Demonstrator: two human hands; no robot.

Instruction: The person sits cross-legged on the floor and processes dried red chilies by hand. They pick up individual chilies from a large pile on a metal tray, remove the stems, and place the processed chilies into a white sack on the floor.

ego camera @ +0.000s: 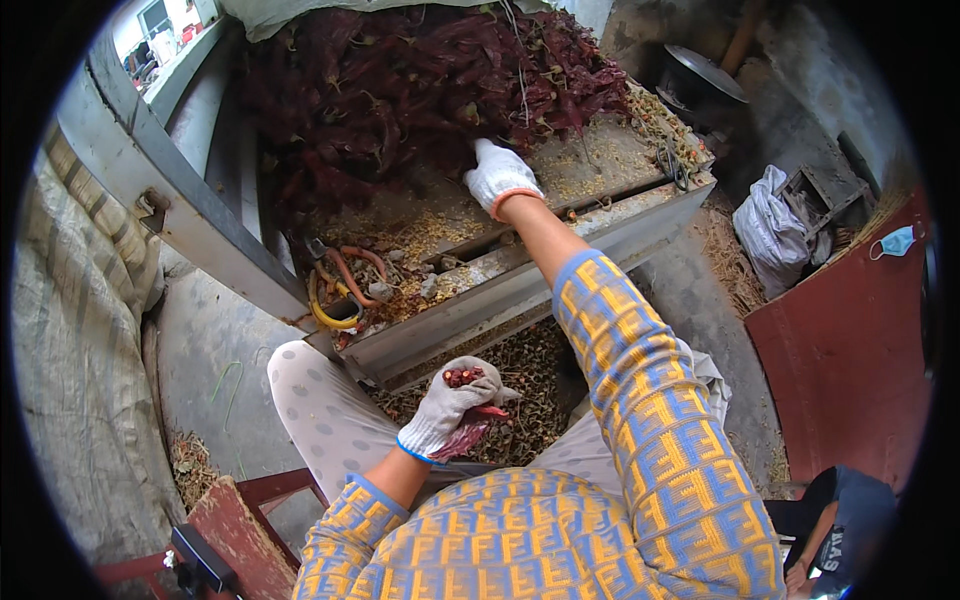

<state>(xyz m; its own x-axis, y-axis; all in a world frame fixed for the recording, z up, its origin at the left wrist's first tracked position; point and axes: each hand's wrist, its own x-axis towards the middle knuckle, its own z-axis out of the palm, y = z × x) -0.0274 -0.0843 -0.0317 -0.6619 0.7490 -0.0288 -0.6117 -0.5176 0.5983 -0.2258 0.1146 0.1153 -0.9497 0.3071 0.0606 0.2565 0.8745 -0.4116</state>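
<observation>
A large heap of dried dark red chili peppers (390,97) covers the back of a metal-edged work surface (570,169), with loose pale seeds strewn in front. My left hand (450,405), in a white knit glove with a blue cuff, is closed round several dried chilies (463,376) above my lap; their cut ends face up. In a white glove with an orange cuff, my right hand (501,176) reaches to the heap's front edge. Its fingertips are partly hidden, so whether it grips a pepper cannot be told. Orange- and yellow-handled scissors or shears (337,300) lie at the surface's front left corner.
Chili stems and scraps (525,367) fill the space between my knees. A metal post (195,202) rises at left. Small metal scissors (670,165) lie at the surface's right end. A white sack (772,225), a lidded pot (705,71) and a red panel (840,345) stand at right; another person (847,525) is lower right.
</observation>
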